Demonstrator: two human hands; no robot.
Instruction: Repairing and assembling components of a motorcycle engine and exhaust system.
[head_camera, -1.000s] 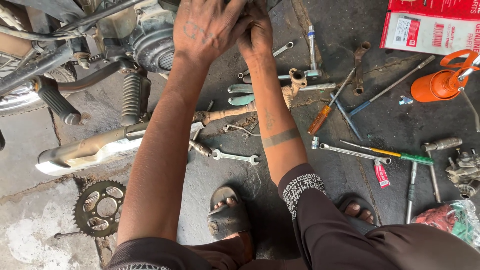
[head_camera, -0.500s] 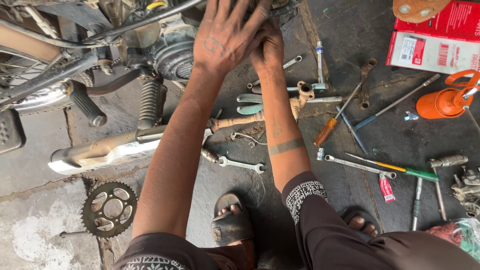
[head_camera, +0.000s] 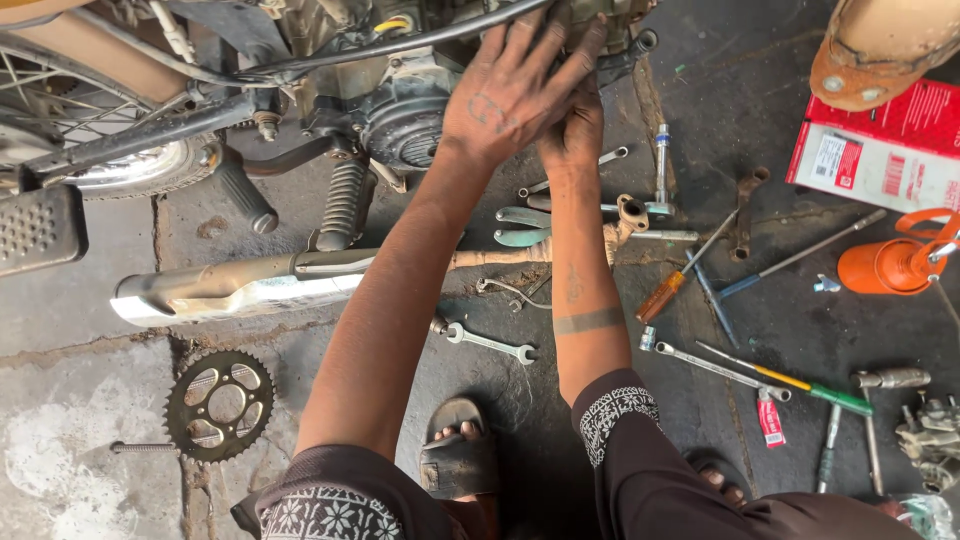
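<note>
My left hand (head_camera: 515, 90) lies flat with fingers spread against the motorcycle engine (head_camera: 400, 130) at the top of the head view. My right hand (head_camera: 575, 132) is just below and partly under it, pressed to the same part of the engine, its fingers hidden. Both hands are greasy. Under my forearms a chrome exhaust pipe (head_camera: 240, 285) rests on the floor, its rusty front bend running toward my right wrist. A small spanner (head_camera: 490, 343) lies between my arms.
A toothed sprocket (head_camera: 218, 405) and a bolt lie at lower left. Screwdrivers, spanners and a T-wrench (head_camera: 745, 215) are scattered on the right, with an orange oil can (head_camera: 890, 265) and a red box (head_camera: 890, 150). Another person's shoe (head_camera: 880, 45) shows at top right. My sandalled foot (head_camera: 458, 460) is below.
The view has tilted so more of the engine and wheel shows and the hands sit lower in frame. Both hands have stayed on the engine, the left over the right.
</note>
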